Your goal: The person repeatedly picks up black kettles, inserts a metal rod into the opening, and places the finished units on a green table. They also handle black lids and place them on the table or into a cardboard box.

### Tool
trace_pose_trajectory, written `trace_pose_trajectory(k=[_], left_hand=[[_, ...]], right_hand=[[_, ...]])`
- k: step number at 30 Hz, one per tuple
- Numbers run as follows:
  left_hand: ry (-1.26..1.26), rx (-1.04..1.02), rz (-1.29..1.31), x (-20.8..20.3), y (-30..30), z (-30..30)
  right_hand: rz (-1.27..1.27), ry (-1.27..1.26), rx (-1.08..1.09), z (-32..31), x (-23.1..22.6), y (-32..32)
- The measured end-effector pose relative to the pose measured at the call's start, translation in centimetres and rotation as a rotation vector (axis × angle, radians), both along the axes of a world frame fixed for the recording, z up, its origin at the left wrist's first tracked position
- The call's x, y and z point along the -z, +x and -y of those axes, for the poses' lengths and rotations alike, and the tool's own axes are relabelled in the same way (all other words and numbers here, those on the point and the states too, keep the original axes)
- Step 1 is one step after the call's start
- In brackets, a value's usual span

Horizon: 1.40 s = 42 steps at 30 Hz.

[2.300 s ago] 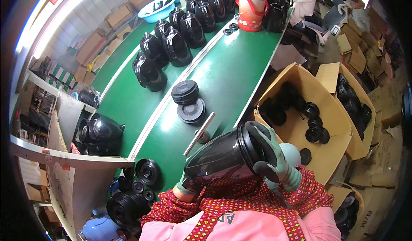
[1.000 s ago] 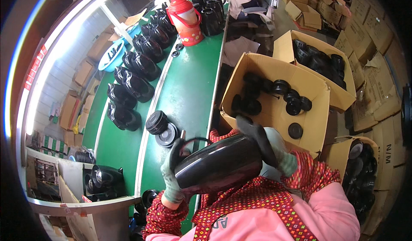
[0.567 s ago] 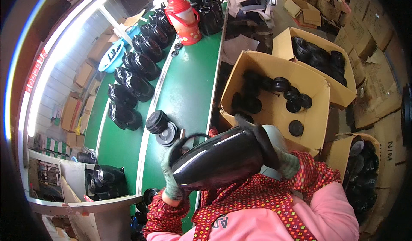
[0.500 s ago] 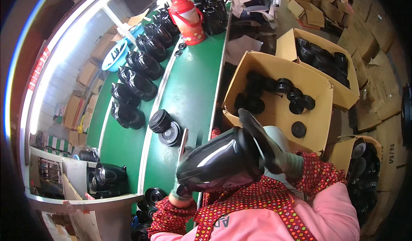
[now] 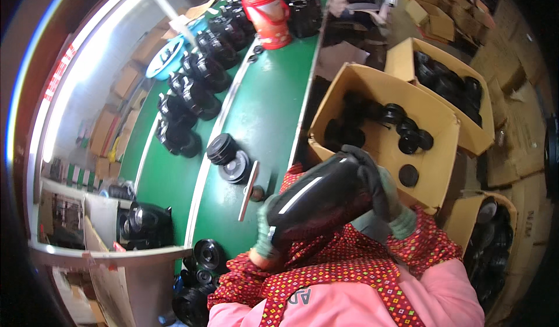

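Observation:
A glossy black jug body [image 5: 320,196] lies tilted across my front, its right end higher than its left. My left hand [image 5: 266,234], in a pale green glove, is closed around its lower left end; the jug body partly hides the fingers. At the other end my right hand [image 5: 381,190], in a green glove with a dark palm, is wrapped over the rim. Beyond the left hand, a thin flat strip [image 5: 248,190] stands out on the green bench. Round black lids [image 5: 234,167] lie farther along the bench.
Rows of black jugs [image 5: 201,94] line the left of the green bench [image 5: 271,94], with a red flask [image 5: 266,15] at the far end. On the right, an open carton [image 5: 431,175] holds black round parts. More parts [image 5: 208,254] sit at lower left.
The jug body has turned in my hands, its side now smooth toward me. My right hand has closed onto its end, and my left has moved slightly right. The view has shifted a little.

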State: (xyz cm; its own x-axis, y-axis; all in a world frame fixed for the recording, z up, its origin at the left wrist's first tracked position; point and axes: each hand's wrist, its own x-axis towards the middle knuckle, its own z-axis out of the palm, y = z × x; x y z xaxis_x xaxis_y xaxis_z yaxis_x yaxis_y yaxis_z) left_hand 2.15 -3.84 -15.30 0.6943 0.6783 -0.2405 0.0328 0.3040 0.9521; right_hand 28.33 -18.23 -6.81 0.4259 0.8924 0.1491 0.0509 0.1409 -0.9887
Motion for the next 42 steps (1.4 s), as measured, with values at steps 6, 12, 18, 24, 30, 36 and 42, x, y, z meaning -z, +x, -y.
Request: trace_pose_trajectory(k=[6, 12, 18, 24, 30, 36, 42], left_hand=[[0.32, 0.602, -0.188, -5.4, -1.4, 2.0], [1.269, -0.057, -0.919, 1.1, -8.7, -7.3], [0.995, 0.125, -0.709, 4.9, -9.2, -11.0], [0.181, -0.025, -0.434, -6.1, -1.0, -8.2], [0.585, 0.409, -0.434, -14.2, 6.3, -7.3], [0.793, 0.658, -0.199, -16.5, 11.4, -8.4], [0.956, 0.911, 0.105, -13.2, 17.9, -3.7]], right_hand=[[-0.203, -0.163, -0.399, -2.2, 2.5, 8.1], [0.121, -0.429, -0.668, -5.5, 5.2, 4.5], [0.255, -0.265, -0.729, -7.7, 5.7, 5.8], [0.282, -0.278, -0.543, -7.3, 3.6, 4.9], [0.977, 0.304, -0.247, -12.2, 0.8, 6.7], [0.284, 0.222, -0.392, -11.7, 10.5, 8.0], [-0.314, 0.439, -0.481, -9.7, 14.0, 6.2]])
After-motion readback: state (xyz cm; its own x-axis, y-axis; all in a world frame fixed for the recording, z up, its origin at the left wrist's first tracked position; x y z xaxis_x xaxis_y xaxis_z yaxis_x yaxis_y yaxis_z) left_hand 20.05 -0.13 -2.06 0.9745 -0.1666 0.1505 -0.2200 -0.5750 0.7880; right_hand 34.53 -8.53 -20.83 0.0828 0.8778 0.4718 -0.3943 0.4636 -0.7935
